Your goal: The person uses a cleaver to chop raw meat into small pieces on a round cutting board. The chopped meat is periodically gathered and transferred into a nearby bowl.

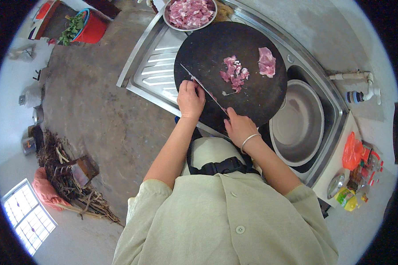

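Note:
My right hand (240,127), with a bangle at the wrist, grips the handle of a kitchen knife (204,88). The blade slants to the far left across a round, dark chopping board (252,102). Just left of the blade, the fingers of my left hand (190,101) are curled down onto a piece of raw meat, mostly hidden beneath them. A thin sliver of meat (213,96) shows along the blade's right side. Farther right on the board lie a heap of small cut meat pieces (233,73) and one larger meat slab (267,63).
The board rests on a stainless steel sink unit (152,71). A metal bowl of raw meat (190,15) stands behind it. To the right, a basin (297,122) sits in the sink. Bottles and a red plastic bag (352,151) crowd the right-hand ledge. A red bucket (92,28) stands on the floor.

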The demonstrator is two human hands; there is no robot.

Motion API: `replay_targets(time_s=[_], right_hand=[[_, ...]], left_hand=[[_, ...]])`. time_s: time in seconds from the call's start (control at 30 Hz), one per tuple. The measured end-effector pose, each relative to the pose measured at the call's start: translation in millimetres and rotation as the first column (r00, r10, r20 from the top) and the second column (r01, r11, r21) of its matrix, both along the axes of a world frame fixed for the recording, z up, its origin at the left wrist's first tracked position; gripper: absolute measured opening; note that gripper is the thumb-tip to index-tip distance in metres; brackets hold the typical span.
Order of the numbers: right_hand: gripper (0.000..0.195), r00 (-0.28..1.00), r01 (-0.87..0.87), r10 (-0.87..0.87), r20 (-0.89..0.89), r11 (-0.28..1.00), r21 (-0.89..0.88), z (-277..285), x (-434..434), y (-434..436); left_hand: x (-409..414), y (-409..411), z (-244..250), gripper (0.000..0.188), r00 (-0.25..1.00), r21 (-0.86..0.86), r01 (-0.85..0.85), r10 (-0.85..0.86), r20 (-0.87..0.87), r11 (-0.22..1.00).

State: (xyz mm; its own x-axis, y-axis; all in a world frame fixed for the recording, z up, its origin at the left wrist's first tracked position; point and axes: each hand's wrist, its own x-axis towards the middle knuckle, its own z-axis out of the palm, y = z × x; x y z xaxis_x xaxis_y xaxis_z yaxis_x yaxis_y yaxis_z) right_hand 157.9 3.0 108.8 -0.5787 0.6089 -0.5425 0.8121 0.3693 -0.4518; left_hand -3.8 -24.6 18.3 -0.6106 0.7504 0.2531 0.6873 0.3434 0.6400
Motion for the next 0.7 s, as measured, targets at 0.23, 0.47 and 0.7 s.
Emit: replay_targets(time_s=[0.23,0.47,0.7], right_hand=[[0.029,0.999,0.009,-0.012,-0.039,0.997,-0.074,6,25,0],[0.031,0.999,-0.051,0.052,0.002,0.997,-0.065,5,8,17],[0.035,0.992,-0.117,0.117,-0.046,0.993,0.003,-4,-36,40]], left_hand=[[0,1,-7,0.012,0.996,0.028,0.005,-0.003,-0.086,1.000],[0,0,-9,0.015,0.995,0.041,0.037,-0.033,-0.097,0.998],[-2,0,-12,0.016,0.995,0.055,0.048,-0.044,-0.085,0.997]])
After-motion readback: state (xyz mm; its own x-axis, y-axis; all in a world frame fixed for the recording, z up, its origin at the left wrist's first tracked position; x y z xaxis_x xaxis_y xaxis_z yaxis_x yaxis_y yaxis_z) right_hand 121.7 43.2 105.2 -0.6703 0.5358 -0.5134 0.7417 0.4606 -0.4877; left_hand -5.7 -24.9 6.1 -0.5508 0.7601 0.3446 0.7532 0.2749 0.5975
